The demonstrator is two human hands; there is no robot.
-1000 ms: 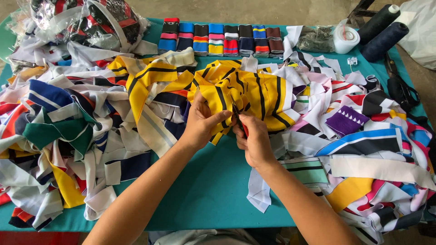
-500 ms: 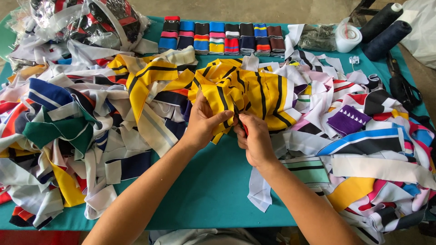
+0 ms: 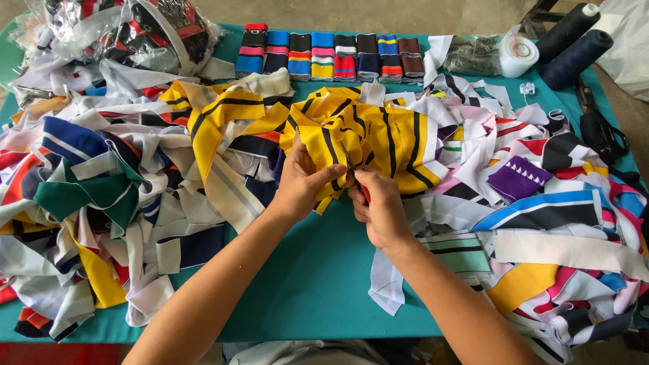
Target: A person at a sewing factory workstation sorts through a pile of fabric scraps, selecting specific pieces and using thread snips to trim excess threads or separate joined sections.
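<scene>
A bunched yellow fabric with black stripes (image 3: 378, 132) lies at the middle of the teal table (image 3: 304, 284). My left hand (image 3: 301, 182) pinches its near edge. My right hand (image 3: 378, 206) is closed around a small red-handled cutting tool (image 3: 365, 192), whose dark tip touches the same edge of the fabric beside my left fingers. Most of the tool is hidden inside my fist.
Heaps of striped fabric strips (image 3: 101, 189) cover the left and right (image 3: 541, 203) of the table. A row of folded coloured bands (image 3: 324, 57) lines the far edge. Two dark thread cones (image 3: 574, 47), a white tape roll (image 3: 517, 54), black scissors (image 3: 602, 132) and a plastic bag (image 3: 128, 34) stand at the back.
Both hands stay on the yellow fabric's edge with only slight finger shifts; the fabric has barely moved.
</scene>
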